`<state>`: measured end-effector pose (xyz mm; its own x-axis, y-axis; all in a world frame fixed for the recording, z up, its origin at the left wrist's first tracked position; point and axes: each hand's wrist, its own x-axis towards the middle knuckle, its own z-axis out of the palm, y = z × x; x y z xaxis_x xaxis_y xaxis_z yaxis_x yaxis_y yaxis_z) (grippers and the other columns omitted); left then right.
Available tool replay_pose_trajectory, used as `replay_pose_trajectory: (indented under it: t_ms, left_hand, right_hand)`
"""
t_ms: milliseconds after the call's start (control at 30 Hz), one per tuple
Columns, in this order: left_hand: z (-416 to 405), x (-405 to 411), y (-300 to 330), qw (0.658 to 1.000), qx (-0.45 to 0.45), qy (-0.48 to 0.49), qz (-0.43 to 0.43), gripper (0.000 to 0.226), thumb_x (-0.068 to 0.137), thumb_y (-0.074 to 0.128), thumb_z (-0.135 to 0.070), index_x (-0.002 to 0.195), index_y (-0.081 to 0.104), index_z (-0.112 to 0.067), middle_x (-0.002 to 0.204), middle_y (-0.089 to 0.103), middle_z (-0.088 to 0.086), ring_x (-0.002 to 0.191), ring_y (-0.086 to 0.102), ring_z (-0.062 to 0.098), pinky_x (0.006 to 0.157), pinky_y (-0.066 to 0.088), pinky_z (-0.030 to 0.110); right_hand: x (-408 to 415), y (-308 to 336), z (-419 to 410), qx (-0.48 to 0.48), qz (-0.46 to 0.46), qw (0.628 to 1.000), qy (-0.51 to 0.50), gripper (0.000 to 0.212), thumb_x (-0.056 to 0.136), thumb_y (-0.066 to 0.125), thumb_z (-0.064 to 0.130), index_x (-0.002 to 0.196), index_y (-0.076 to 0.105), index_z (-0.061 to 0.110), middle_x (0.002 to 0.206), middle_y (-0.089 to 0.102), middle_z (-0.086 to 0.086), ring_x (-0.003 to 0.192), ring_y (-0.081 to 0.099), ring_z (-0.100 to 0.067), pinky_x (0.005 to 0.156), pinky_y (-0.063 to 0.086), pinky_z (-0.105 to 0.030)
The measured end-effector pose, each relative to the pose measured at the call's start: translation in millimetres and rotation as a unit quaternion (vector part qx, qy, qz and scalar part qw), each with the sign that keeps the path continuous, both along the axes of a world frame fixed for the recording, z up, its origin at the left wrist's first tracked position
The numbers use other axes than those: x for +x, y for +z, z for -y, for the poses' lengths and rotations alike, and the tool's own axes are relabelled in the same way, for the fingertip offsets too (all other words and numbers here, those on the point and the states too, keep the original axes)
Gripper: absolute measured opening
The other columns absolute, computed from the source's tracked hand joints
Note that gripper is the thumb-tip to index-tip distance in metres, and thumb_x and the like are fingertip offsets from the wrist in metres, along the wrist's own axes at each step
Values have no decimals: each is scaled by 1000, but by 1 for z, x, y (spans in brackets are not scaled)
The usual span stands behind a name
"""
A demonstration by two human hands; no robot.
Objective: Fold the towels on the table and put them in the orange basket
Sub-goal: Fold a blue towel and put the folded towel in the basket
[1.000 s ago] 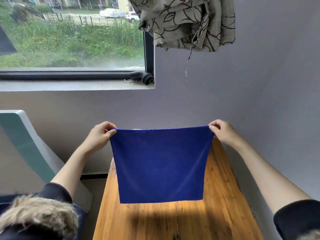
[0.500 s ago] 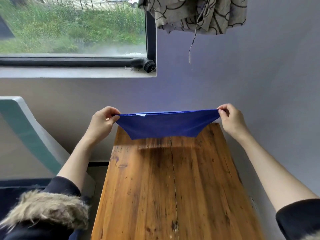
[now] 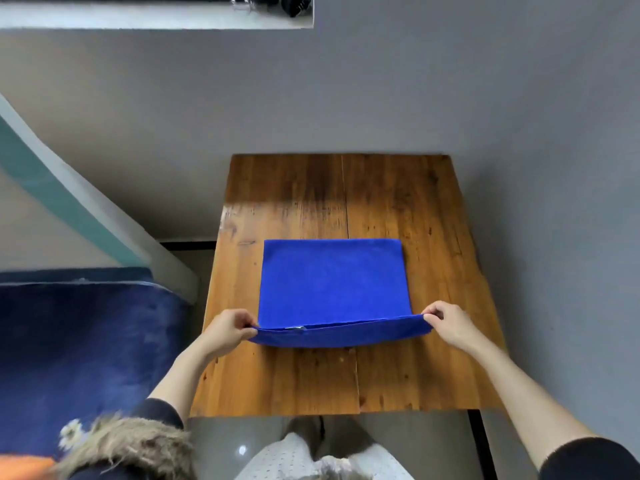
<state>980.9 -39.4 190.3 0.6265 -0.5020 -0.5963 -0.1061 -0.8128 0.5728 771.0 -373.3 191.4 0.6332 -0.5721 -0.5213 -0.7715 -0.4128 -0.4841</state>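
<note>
Blue towel [image 3: 332, 282] lies on the wooden table [image 3: 433, 216]; left hand [image 3: 227, 332] and right hand [image 3: 450, 323] each pinch a near corner

Towel [image 3: 332, 282] lowered from air onto table [image 3: 284, 379].

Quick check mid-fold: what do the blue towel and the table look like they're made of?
Towel: soft matte cloth, likely microfibre or terry; it drapes and sags between the left hand and right hand pinching its near corners. Table: wooden planks with visible grain, knots and a seam; a slight sheen suggests a varnished finish.
</note>
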Motion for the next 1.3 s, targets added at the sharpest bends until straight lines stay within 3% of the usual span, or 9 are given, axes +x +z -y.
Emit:
replay_pose_trajectory:
  t_ms: [167, 367, 500, 667, 800, 900, 1000, 1167, 1300]
  left_hand:
    - [-17, -15, -12, 995, 31, -9, -94, 5, 90, 58, -10, 87, 62, -12, 89, 65, 2, 86, 60, 16, 70, 50, 22]
    - [-9, -6, -3, 994, -9, 64, -88, 7, 89, 60, -12, 92, 66, -9, 89, 67, 5, 85, 62, 15, 66, 49, 21]
    - [5, 11, 5, 984, -93, 139, -58, 10, 89, 60, -14, 94, 67, -9, 91, 68, 7, 88, 64, 17, 73, 53, 25]
    - [34, 39, -2, 969, -149, 192, -44, 11, 92, 55, -11, 96, 65, -13, 94, 66, 4, 87, 61, 12, 70, 52, 23]
    - [57, 68, -22, 964, -153, 215, -8, 11, 93, 54, -9, 96, 64, -11, 92, 65, 3, 82, 59, 10, 68, 50, 22]
    - [69, 88, -33, 960, -161, 227, 10, 10, 91, 56, -8, 96, 65, -10, 92, 66, 7, 84, 59, 15, 72, 51, 27]
    - [80, 105, -51, 962, -158, 223, 11, 10, 91, 57, -10, 96, 65, -13, 92, 66, 3, 88, 60, 15, 71, 54, 22]
    - [86, 117, -77, 965, -136, 220, 32, 10, 90, 59, -16, 91, 66, -22, 90, 66, 2, 89, 61, 19, 82, 53, 39]
    - [92, 122, -87, 966, -137, 216, 41, 10, 90, 59, -17, 98, 66, -18, 93, 64, 4, 91, 57, 22, 84, 51, 42]
  right_hand:
    - [-20, -7, -6, 109, -60, 992, -26, 10, 90, 55, 9, 87, 64, 10, 91, 64, -6, 85, 60, -20, 77, 48, -29]
    - [-13, -3, -2, 151, -33, 986, -69, 12, 92, 52, 4, 93, 63, 1, 88, 62, -8, 75, 56, -14, 60, 46, -18]
    - [7, -3, 10, 111, 26, 989, -99, 10, 91, 53, 3, 89, 62, 4, 86, 62, -10, 71, 55, -14, 56, 45, -15]
    - [45, -13, 32, 83, 78, 984, -134, 14, 91, 55, 5, 100, 65, 2, 93, 63, -11, 87, 57, -21, 76, 48, -29]
    - [81, -37, 50, 60, 113, 981, -145, 7, 90, 56, 6, 90, 63, 9, 89, 63, -10, 85, 57, -20, 70, 45, -24]
    - [99, -46, 56, 6, 119, 987, -109, 9, 92, 54, 9, 94, 63, 9, 90, 61, -6, 84, 55, -19, 69, 41, -26]
    - [113, -61, 63, -28, 133, 985, -106, 12, 93, 51, 9, 97, 62, 7, 91, 59, -4, 84, 53, -17, 71, 36, -22]
    - [122, -84, 69, -33, 162, 981, -105, 9, 93, 50, 9, 94, 58, 12, 93, 60, -5, 85, 54, -18, 69, 39, -23]
    - [129, -99, 71, -36, 177, 977, -115, 10, 95, 48, 10, 96, 58, 13, 94, 60, -4, 85, 55, -18, 66, 41, -20]
